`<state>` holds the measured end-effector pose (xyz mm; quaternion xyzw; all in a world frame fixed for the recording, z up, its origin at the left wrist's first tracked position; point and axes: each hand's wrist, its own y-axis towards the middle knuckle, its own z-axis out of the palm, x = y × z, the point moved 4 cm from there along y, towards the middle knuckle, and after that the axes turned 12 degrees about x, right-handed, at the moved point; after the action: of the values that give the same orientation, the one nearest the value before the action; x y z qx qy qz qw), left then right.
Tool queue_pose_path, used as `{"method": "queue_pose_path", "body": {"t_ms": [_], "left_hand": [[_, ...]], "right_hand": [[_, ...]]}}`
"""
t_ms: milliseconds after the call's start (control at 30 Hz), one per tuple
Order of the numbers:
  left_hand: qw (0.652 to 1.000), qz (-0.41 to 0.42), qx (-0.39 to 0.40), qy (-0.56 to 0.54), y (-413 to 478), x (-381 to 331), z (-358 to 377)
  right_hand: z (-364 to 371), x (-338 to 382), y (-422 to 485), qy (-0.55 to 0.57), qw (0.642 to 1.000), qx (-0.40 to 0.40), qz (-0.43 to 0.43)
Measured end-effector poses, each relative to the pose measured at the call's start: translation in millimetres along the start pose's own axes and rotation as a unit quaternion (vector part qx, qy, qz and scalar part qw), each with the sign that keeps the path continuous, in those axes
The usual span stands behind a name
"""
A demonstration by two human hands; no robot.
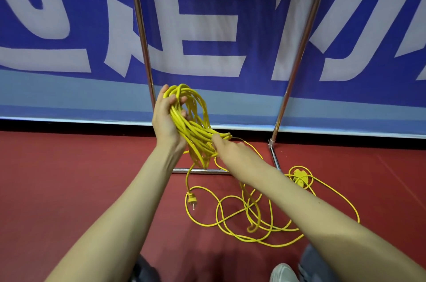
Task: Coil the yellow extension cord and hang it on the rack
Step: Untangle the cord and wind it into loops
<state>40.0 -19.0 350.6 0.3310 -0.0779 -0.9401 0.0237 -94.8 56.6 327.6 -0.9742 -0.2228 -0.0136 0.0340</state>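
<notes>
My left hand (166, 118) grips a bundle of several loops of the yellow extension cord (191, 125), held up in front of the rack. My right hand (227, 147) closes on the lower right side of the same loops. The remaining cord trails down to the red floor and lies there in loose curls (253, 219). Its plug (192, 201) rests on the floor below the bundle, and the yellow socket block (298, 174) lies to the right. The metal rack shows as two chrome uprights (141, 35) and a base bar (200, 170).
A blue and white banner (207, 51) hangs behind the rack. Red floor (69, 178) spreads all around. My grey trousers and a white shoe (282, 272) show at the bottom edge. The rack's right upright (297, 58) leans outward, with a foot bar beside the socket block.
</notes>
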Motion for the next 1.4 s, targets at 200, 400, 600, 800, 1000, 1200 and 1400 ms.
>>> {"method": "queue_pose_path", "body": {"t_ms": [200, 400, 600, 800, 1000, 1200, 1400], "left_hand": [[1.000, 0.003, -0.016, 0.007, -3.7, 4.1, 1.2], [0.999, -0.009, -0.033, -0.013, -4.9, 10.0, -3.6], [0.999, -0.007, -0.034, 0.002, -3.8, 8.1, -4.8], [0.999, -0.043, -0.013, 0.002, -6.2, 14.8, -3.8], [0.996, -0.073, -0.020, -0.052, -9.6, 14.7, -9.6], [0.995, -0.095, -0.021, -0.014, -8.7, 13.7, -11.5], [0.982, -0.189, 0.011, 0.010, -18.2, 31.5, -7.5]], "right_hand": [[5.7, -17.0, 1.8, 0.401, 0.910, 0.075, 0.078], [11.7, -27.1, -5.1, 0.572, 0.795, 0.158, 0.124], [6.3, -22.0, -10.8, 0.429, 0.886, 0.176, -0.014], [-13.3, -28.0, -6.7, 0.236, 0.971, 0.004, -0.027], [4.0, -50.8, -4.6, 0.214, 0.967, 0.031, 0.139], [-13.3, -47.2, -5.6, 0.440, 0.896, -0.022, 0.056], [-32.1, -17.9, -5.2, 0.483, 0.867, 0.007, -0.125]]}}
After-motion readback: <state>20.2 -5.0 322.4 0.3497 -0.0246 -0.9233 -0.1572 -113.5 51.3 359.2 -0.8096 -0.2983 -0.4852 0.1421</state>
